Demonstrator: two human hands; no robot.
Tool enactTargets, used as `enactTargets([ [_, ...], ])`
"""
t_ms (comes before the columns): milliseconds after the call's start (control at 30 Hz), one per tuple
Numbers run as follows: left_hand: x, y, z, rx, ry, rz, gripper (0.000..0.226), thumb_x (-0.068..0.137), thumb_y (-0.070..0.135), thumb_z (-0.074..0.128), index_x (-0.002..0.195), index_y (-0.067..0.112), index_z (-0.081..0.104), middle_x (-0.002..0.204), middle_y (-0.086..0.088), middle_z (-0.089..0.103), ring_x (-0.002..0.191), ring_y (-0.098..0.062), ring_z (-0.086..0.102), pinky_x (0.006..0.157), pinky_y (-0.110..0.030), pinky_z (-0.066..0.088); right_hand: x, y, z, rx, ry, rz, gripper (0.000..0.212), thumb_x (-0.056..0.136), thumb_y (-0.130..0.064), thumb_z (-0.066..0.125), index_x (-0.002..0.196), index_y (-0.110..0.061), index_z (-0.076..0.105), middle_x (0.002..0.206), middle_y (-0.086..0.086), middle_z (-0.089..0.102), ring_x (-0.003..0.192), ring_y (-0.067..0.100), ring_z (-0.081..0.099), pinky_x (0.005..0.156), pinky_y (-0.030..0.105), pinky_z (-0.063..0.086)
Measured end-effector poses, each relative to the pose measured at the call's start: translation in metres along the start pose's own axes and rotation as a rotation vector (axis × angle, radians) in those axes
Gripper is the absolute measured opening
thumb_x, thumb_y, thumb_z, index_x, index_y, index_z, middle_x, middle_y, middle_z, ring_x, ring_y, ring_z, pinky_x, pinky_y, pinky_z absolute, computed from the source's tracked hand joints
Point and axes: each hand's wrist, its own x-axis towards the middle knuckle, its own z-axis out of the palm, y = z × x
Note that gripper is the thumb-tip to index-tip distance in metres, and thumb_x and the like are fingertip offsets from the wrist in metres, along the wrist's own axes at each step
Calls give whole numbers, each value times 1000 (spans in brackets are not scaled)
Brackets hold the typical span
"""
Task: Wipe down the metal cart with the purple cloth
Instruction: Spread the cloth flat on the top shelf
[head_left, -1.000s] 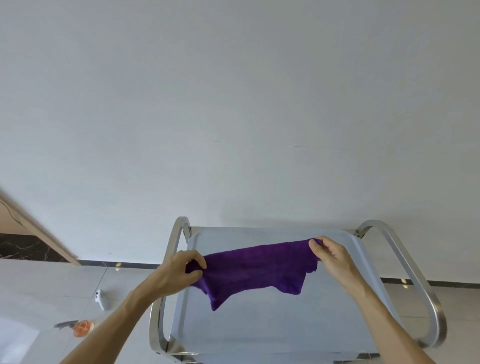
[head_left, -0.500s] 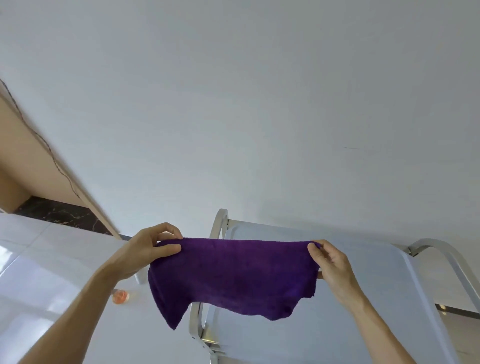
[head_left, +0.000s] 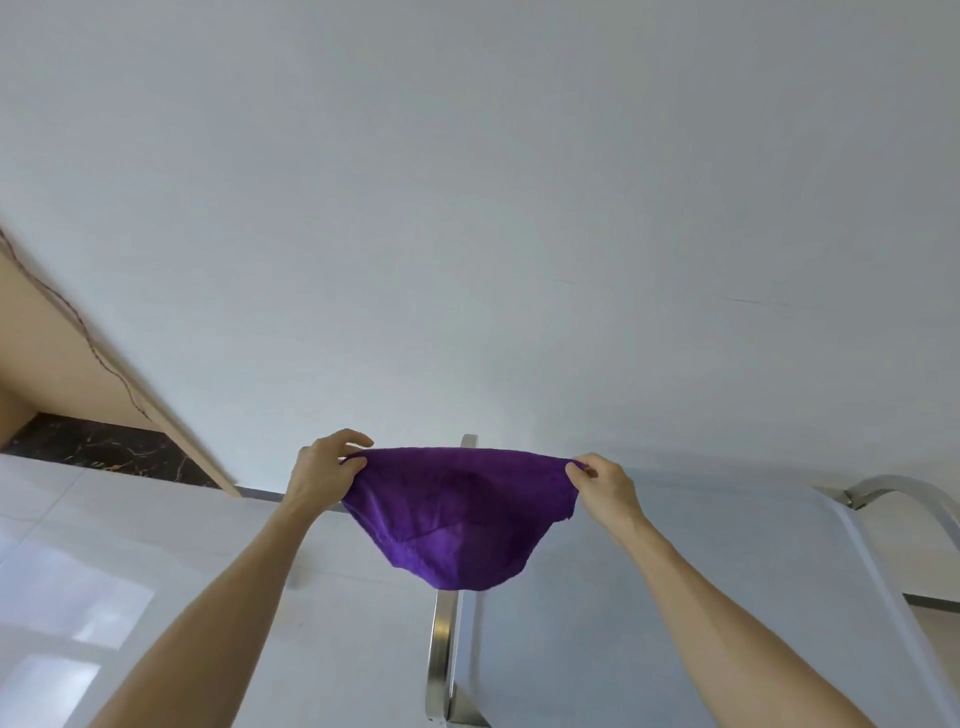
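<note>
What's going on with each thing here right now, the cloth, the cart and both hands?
purple cloth: held up in the air, sagging between the hands.
left hand: pinches the cloth's left corner.
right hand: pinches its right corner.
metal cart: top bare; the cloth hangs in front of its left rail.

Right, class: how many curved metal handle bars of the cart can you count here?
2: one curved metal handle bar below the purple cloth; another at far right. The cloth hides part of the first.
</note>
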Motion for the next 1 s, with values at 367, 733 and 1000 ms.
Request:
enactTargets([
  [367,-65,-63,24,-91,181,93,30,88,0,64,89,29,71,85,17,71,82,0,62,69,-8,44,-65,49,5,-80,-1,-115,30,92,-15,68,91,-46,71,91,-8,66,75,8,64,77,21,52],
  [733,-111,-84,92,18,-267,-58,22,95,5,55,101,23,68,107,7,70,93,-9,66,79,-14,49,-83,80,59,-295,-382,96,30,99,-15,52,119,-25,71,120,-4,69,93,0,63,76,2,42],
  [1000,-103,-3,107,-699,-473,-364,46,105,44,31,119,15,64,111,-8,72,103,-24,69,89,-35,55,-74,3,112,432,-467,434,42,105,-41,36,114,-16,68,99,-2,76,92,14,72,85,33,53],
])
